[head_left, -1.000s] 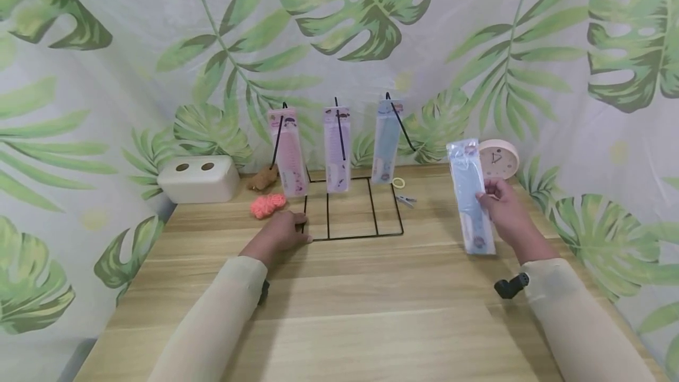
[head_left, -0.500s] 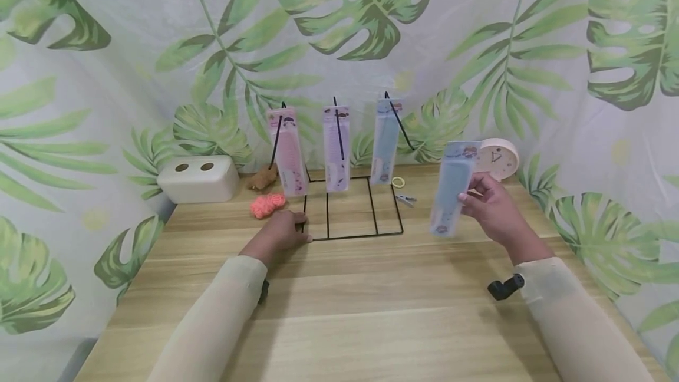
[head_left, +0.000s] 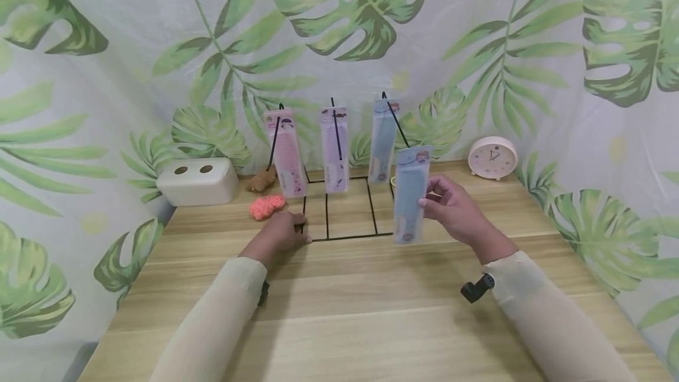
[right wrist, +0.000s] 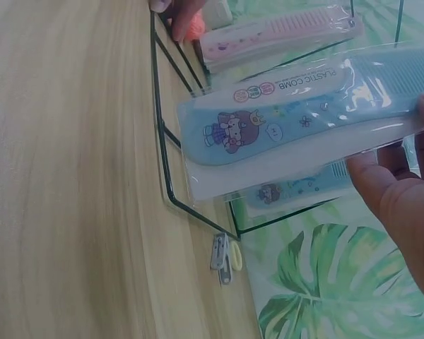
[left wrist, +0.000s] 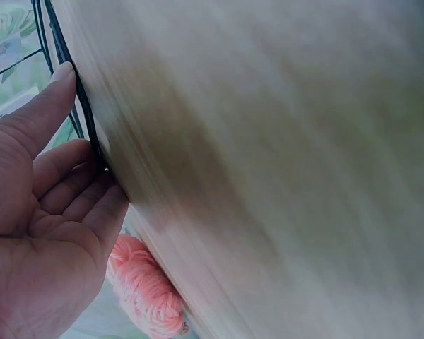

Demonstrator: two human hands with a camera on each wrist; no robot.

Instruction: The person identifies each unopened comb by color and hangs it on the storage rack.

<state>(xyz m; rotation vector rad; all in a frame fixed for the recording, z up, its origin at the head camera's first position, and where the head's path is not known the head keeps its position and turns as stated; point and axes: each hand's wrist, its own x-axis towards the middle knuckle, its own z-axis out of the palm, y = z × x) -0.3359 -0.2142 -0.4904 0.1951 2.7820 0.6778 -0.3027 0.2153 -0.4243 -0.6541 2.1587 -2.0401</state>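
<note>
My right hand [head_left: 451,205] pinches a packaged blue comb [head_left: 410,193] by its right edge, upright in front of the right end of a black wire rack [head_left: 327,217]. "PLASTIC COMB" is printed on its card in the right wrist view. At the rack's front left corner, my left hand [head_left: 280,230] grips the base wire; in the left wrist view the thumb [left wrist: 62,78] lies along it with the fingers curled against it. From the rack's hooks hang a pink comb packet [head_left: 289,161], a purple one [head_left: 334,158] and another blue one [head_left: 383,140].
Coral yarn [head_left: 267,206] lies beside the left hand, with a brown lump [head_left: 261,181] behind. A white box with two holes [head_left: 197,184] stands back left, a pink clock [head_left: 493,158] back right. By the rack's right end are a small metal clip [right wrist: 218,253] and a yellow ring [right wrist: 236,256].
My right hand has carried the blue comb packet leftward, from in front of the clock to the rack's right end, turning its face. The left hand stays on the rack corner.
</note>
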